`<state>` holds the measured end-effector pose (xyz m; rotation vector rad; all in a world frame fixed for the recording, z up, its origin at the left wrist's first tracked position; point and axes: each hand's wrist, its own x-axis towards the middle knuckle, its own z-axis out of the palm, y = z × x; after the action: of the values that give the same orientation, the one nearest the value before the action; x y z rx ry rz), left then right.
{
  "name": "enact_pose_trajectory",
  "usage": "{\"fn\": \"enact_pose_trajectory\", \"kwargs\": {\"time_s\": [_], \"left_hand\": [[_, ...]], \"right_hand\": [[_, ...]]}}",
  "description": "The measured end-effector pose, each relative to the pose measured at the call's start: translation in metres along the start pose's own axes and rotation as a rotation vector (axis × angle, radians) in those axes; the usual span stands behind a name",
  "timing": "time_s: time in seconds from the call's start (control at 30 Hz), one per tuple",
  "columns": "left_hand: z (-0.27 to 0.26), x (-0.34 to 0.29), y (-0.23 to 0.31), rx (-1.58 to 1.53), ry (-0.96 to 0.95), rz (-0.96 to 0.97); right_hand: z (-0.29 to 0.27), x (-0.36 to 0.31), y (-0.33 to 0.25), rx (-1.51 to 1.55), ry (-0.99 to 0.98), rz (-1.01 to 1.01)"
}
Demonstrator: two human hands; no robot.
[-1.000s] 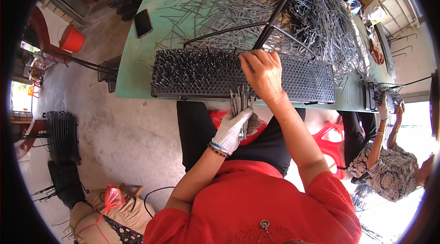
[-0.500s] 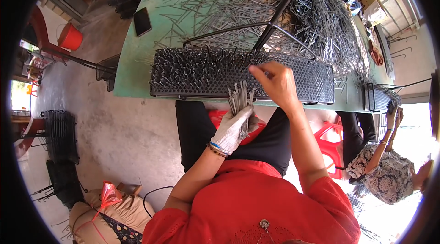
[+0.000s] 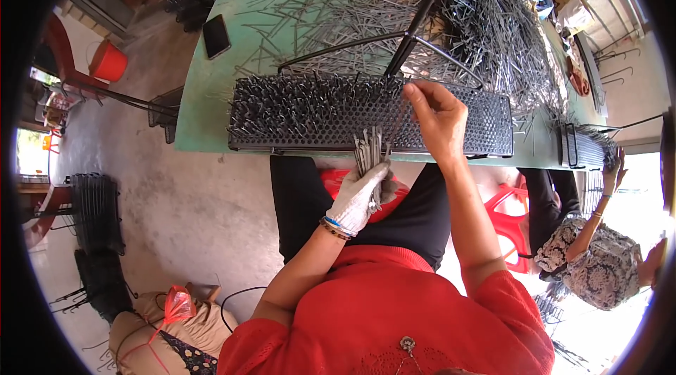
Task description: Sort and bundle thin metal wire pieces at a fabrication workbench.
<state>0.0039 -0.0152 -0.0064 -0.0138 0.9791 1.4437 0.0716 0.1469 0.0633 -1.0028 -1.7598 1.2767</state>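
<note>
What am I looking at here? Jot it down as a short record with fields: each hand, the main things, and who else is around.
Left hand: in a white glove, gripping a bundle of thin grey metal pins
Right hand: bare, fingertips pinched over the black perforated rack
Rack: left part full of upright pins, lying on the green table
Behind the rack: loose heap of grey metal pins
Also on table: dark phone
Nearby: another person in patterned clothing, at the right
</note>
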Motion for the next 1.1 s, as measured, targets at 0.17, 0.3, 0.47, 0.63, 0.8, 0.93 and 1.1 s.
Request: {"fn": "enact_pose_trajectory", "kwargs": {"time_s": [0.17,0.3,0.47,0.63,0.8,0.93,1.1], "left_hand": [[0.004,0.001,-0.001,0.062,0.016,-0.026],[0.000,0.001,0.001,0.089,0.014,-0.028],[0.000,0.000,0.002,0.097,0.021,-0.035],[-0.002,0.002,0.001,0.072,0.017,-0.040],[-0.002,0.002,0.001,0.067,0.018,-0.034],[-0.001,0.002,0.001,0.051,0.002,-0.045],[-0.001,0.001,0.001,0.045,-0.002,-0.036]], "right_hand": [[0.019,0.019,0.014,-0.144,0.112,-0.271],[0.023,0.021,0.010,-0.062,0.151,-0.231],[0.022,0.021,0.003,-0.082,0.119,-0.277],[0.018,0.021,0.014,-0.166,0.062,-0.407],[0.018,0.020,0.019,-0.072,0.033,-0.370],[0.018,0.020,0.022,-0.072,0.024,-0.378],[0.018,0.021,0.026,-0.047,0.031,-0.365]]}}
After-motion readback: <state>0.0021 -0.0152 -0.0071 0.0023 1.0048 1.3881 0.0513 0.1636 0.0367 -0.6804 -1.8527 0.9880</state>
